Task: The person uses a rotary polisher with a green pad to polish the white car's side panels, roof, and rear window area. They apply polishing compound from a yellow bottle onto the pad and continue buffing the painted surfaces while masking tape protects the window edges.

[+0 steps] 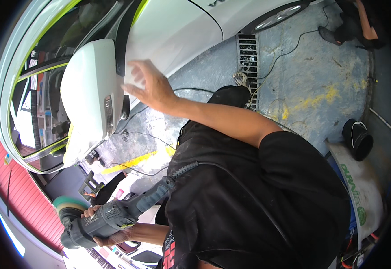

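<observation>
Right hand: the right hand (148, 87) is spread wide, fingers fanned and a little blurred, in the upper middle of the frame. It lies flat against, or just over, the white car door (173, 33) beside the side mirror (90, 96); whether the palm truly presses the panel cannot be told. It holds nothing.

Left hand: the left hand (103, 226) is wrapped from below around the body of the polisher (110, 217) at the lower left of the frame, fingers curled tight on the grey housing.

Polisher, place: lower left of the frame, well apart from the car door and below the mirror.

Polisher, axis: its long axis runs from lower left up to the right. The head with the green foam pad (67, 204) is at the lower-left end; the ribbed rear handle points up and right toward the person's chest.

Cord: a black power cord (245, 188) leaves the rear handle and curves across the black shirt (267, 197) toward the lower right.

Count, hands: two, both the person's own.

Count, tools: one polisher, one foam pad.

Count, car parts: one side mirror, white, in the upper left; one wheel (278, 15) at the top edge.

Floor: grey concrete floor (321, 76) with yellow paint marks, one drain grate (248, 58) at upper middle, thin black cables trailing over it.

Right edge: one dark bucket (358, 139) standing on the floor, just above a white sheet-like object.
</observation>
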Available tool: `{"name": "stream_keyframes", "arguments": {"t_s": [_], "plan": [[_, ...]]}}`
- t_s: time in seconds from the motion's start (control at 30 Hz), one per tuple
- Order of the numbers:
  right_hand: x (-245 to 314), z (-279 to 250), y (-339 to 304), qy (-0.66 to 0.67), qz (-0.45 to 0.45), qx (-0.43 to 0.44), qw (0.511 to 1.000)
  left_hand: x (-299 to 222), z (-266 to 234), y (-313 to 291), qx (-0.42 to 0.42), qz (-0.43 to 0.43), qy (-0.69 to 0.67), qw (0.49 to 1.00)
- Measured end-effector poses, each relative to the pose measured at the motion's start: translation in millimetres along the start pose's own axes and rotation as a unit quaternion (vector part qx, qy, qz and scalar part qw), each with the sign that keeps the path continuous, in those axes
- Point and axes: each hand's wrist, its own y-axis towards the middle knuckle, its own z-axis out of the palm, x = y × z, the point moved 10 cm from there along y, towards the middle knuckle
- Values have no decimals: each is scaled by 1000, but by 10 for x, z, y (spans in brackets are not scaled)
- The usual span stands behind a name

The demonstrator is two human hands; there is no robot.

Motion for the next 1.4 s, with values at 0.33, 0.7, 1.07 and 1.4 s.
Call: {"name": "stream_keyframes", "arguments": {"t_s": [0.33,0.7,1.07,1.4], "plan": [[183,-20,503,-28,-184,-22,982,218,66,-175,-15,22,22,999],[134,-9,463,21,-89,-1,996,308,30,-204,-22,23,8,999],[13,-87,497,31,-2,9,999,402,-76,-180,-33,15,-8,999],[250,14,255,7,-58,-2,998,484,-88,-141,-45,12,-12,999]]}}
